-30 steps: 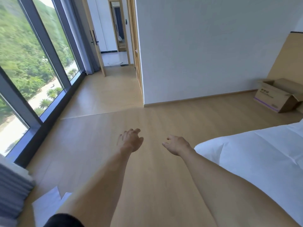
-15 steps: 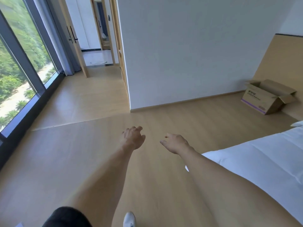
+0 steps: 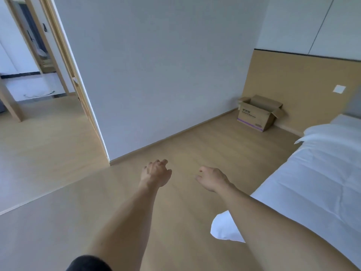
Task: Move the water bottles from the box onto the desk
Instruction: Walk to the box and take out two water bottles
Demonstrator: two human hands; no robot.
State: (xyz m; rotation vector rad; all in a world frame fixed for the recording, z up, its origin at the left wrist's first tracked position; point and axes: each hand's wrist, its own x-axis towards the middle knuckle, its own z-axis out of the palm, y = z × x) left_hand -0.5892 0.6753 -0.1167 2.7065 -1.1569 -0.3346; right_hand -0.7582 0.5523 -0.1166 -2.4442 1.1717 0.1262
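Note:
An open cardboard box point(image 3: 256, 114) with its flaps up stands on the wooden floor in the far right corner, against the tan wall panel. Its inside is hidden from here, so no water bottles show. No desk is in view. My left hand point(image 3: 157, 173) and my right hand point(image 3: 212, 178) hang out in front of me over the floor, side by side, fingers loosely curled and holding nothing. Both are far short of the box.
A bed with white sheets point(image 3: 322, 182) fills the right side, its corner reaching the floor beside my right arm. A white wall point(image 3: 156, 75) juts out ahead, with a doorway and wooden frame point(image 3: 58, 55) to its left. Bare wooden floor point(image 3: 205, 145) runs between me and the box.
The view has swung to the right: the window has left the frame, and the box has shifted from the far right edge toward the middle right. Both hands stay held out, empty.

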